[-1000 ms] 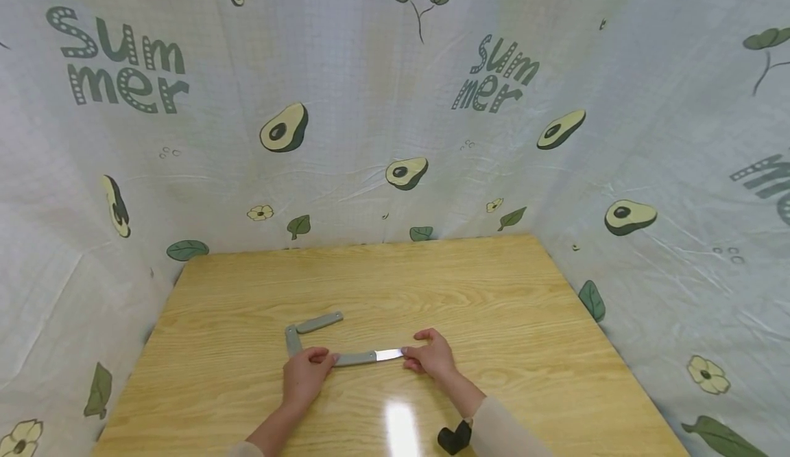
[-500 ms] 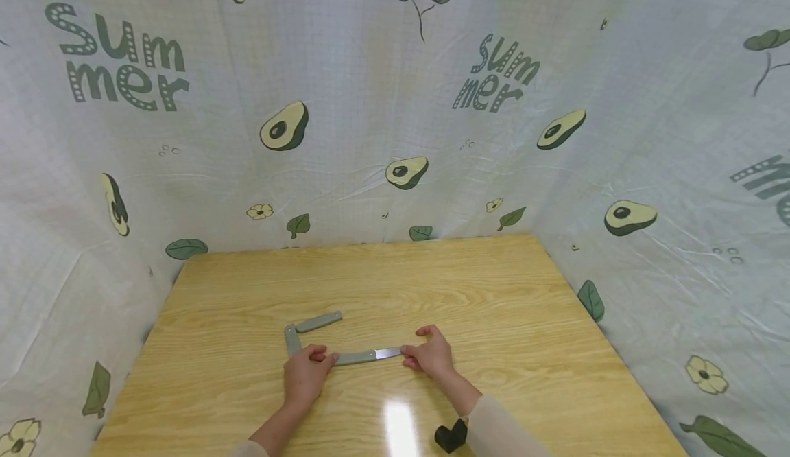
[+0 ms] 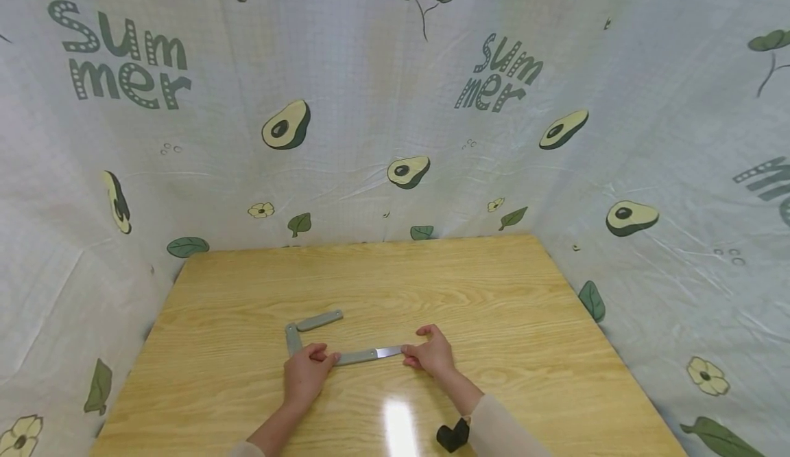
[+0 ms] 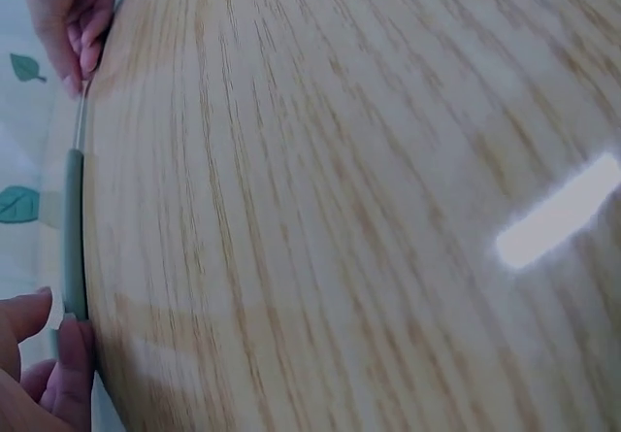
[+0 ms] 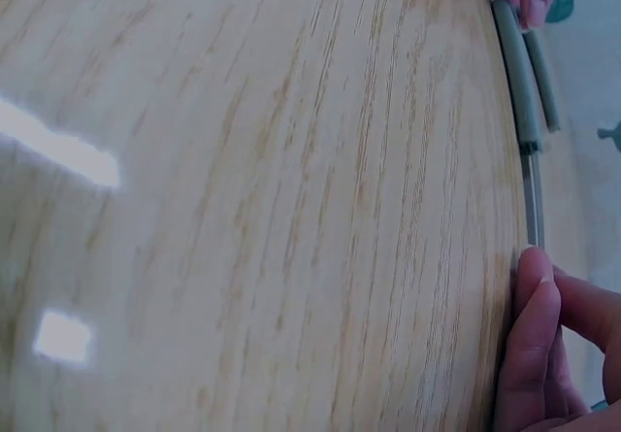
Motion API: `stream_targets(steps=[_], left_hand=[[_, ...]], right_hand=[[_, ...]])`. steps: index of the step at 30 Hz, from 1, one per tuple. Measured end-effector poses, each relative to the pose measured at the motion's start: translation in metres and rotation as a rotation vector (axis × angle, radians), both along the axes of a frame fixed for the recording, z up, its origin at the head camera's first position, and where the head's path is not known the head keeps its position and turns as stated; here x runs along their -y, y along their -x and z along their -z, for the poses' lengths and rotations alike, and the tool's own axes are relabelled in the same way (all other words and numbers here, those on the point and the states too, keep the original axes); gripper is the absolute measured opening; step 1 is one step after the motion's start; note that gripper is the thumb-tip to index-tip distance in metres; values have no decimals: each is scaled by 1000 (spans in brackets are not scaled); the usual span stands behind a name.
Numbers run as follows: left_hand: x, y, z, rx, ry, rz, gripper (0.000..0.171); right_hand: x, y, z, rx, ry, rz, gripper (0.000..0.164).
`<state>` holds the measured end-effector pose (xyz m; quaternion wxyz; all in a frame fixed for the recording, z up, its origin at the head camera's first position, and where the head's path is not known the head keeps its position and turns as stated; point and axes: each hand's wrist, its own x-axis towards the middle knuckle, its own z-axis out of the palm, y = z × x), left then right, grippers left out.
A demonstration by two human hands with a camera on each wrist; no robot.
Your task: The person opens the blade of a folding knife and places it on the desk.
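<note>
In the head view, a folding knife with a jointed grey-green handle and a shiny metal blade lies spread on the wooden table. Two further handle sections, a short one and an outer one, bend back behind my left hand. That hand pinches the handle at its left part, hiding a joint there. At the other end my right hand pinches the blade's tip between thumb and fingers. The left wrist view shows the handle standing low along the table.
The wooden table ends at a printed cloth along its back and sides. A black strap piece sits at the right sleeve. Light glares off the tabletop in front.
Both hands keep the same grip and place on the knife. The glare on the blade has dimmed, and the head view has shifted very slightly.
</note>
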<state>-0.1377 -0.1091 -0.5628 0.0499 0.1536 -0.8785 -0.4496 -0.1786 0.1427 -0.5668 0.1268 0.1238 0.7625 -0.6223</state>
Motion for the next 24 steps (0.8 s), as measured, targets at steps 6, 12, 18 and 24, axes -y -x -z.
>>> stream_targets(steps=[6,12,18,24], left_hand=[[4,-1,-4,-29,-23,1,36],[14,6,-8,-101,-13,-57,35],[27,14,-15,-140,-7,-114,36],[36,19,-16,-96,-44,-141,43]], right_hand=[[-2,-2,-2,-22,29,-24,53],[0,1,-6,-24,52,7,49],[11,12,-17,-88,35,24,49],[34,24,-23,-163,-20,-54,50]])
